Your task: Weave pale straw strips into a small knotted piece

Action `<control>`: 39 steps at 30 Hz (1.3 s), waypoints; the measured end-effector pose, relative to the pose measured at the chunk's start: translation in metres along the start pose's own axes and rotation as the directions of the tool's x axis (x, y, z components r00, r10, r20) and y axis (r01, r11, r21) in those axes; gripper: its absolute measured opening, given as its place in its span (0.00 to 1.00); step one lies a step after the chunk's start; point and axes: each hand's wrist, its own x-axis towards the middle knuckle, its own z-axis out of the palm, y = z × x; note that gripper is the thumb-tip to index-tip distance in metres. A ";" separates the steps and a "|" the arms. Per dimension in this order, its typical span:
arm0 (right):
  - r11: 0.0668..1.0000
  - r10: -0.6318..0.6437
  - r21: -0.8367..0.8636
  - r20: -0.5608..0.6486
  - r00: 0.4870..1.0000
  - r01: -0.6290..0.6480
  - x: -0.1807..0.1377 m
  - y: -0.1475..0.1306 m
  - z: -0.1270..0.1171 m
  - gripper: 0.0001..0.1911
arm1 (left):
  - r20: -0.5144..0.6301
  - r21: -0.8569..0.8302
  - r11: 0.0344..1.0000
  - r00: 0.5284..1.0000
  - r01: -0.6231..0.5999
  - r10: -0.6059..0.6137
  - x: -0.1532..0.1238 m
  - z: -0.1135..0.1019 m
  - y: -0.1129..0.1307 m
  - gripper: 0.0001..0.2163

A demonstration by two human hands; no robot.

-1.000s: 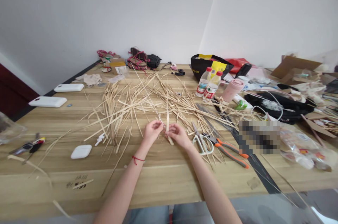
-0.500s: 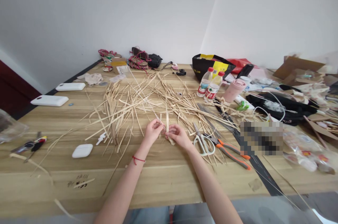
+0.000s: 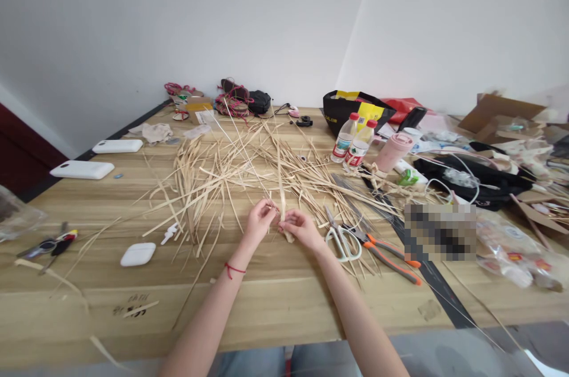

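Note:
My left hand (image 3: 258, 220) is closed in a pinch on the lower ends of long thin pale rods (image 3: 247, 159), which slant away up and to the left. Close beside it, my right hand (image 3: 303, 230) pinches a flat straw-coloured strip (image 3: 282, 184) that stands out away from me. The strip's short crumpled end (image 3: 289, 237) shows below the right fingers. Between the two hands the fingertips nearly meet, and I cannot make out whether rods and strip are joined there. A loose heap of dry strips (image 3: 208, 187) spreads over the table just beyond both hands.
Right of my hands lie scissors (image 3: 344, 243) and orange-handled pliers (image 3: 391, 258). Farther back stand two bottles (image 3: 341, 143), a pink cup (image 3: 395, 152) and a black bag (image 3: 333, 113). A white earphone case (image 3: 138, 254) and white power banks (image 3: 82, 169) are at left.
The far ends of the thin rods have swung slightly and spread apart. Both hands stay almost in place, still pinching; the strip's lower end has shifted slightly.

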 end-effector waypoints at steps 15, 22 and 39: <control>0.992 0.108 0.076 -0.065 0.992 -0.103 -0.001 -0.003 0.005 0.17 | -0.043 -0.089 0.996 0.999 0.002 -0.006 0.001 -0.003 -0.002 0.05; 0.987 0.145 0.069 -0.021 0.989 -0.143 -0.004 -0.003 0.008 0.17 | 0.000 -0.122 0.991 0.999 0.049 -0.049 0.000 -0.002 0.002 0.07; 0.998 -0.021 0.066 -0.043 0.999 0.023 -0.004 -0.010 0.008 0.14 | 0.153 0.530 0.802 0.961 -0.276 0.230 -0.008 -0.008 0.009 0.10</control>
